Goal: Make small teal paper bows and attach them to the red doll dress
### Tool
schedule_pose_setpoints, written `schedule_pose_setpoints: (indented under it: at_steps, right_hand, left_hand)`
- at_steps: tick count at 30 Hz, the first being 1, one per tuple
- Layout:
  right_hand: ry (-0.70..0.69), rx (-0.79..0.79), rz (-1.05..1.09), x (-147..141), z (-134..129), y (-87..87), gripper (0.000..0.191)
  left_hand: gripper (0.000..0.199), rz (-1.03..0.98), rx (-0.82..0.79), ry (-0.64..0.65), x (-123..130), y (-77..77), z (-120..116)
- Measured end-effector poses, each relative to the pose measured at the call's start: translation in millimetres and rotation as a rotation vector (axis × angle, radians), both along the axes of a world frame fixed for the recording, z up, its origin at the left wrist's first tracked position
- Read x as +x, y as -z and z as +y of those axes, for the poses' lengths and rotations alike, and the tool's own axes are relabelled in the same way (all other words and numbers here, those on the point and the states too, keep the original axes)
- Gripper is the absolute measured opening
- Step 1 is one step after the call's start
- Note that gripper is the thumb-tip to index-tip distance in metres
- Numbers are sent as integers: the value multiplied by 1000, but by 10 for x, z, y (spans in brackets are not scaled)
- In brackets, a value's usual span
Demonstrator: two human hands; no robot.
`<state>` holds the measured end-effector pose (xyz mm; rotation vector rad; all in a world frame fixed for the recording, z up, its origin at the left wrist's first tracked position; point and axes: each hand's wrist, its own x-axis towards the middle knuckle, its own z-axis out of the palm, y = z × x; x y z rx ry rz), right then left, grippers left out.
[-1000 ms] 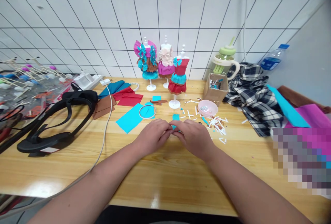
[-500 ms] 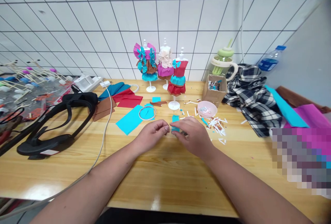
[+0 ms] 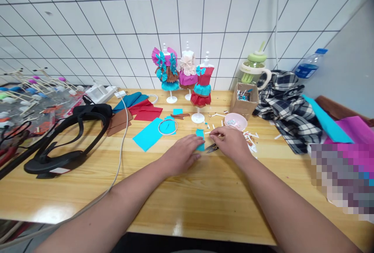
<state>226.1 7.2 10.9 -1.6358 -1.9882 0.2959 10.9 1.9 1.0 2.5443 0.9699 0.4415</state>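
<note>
My left hand lies palm down, fingers stretched out, its fingertips at the left edge of a small blue paper piece on the table. Just right of that piece are small dark snips, their blades pointing left toward it. My right hand is over the snips' handle end, thumb and index finger pressed together; what they pinch, if anything, is too small to tell. Behind the hands stands a small dress form in a red and blue dress.
A pink bowl and white scraps lie by my right hand, a cardboard box behind. A metal ring rests on blue paper. Further left are a black headset and a cable.
My left hand has opened and flattened beside the blue piece. My right hand has moved right, off the piece, and the snips now show on the table. The view has shifted slightly.
</note>
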Motion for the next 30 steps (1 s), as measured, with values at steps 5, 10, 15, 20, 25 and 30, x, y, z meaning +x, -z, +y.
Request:
schedule_pose_setpoints:
  at_steps: [5, 10, 15, 20, 25, 30]
  right_hand:
    - [24, -64, -142, 98, 91, 111, 14]
    - [-46, -77, -155, 5, 64, 146, 12]
    - [-45, -53, -236, -54, 36, 136, 12]
    - [-57, -59, -278, -43, 25, 148, 12]
    - [-70, -64, -278, -40, 23, 139, 11]
    - [-80, -79, -293, -17, 34, 125, 12]
  left_hand:
    - [34, 243, 150, -68, 14, -4, -56]
    - [39, 269, 197, -116, -27, -81, -35]
    - [57, 287, 236, -144, 63, -14, -22]
    - [52, 299, 263, -160, 167, 65, -15]
    - [45, 301, 269, -185, 187, 101, -16]
    - [44, 317, 303, -192, 204, 111, -30]
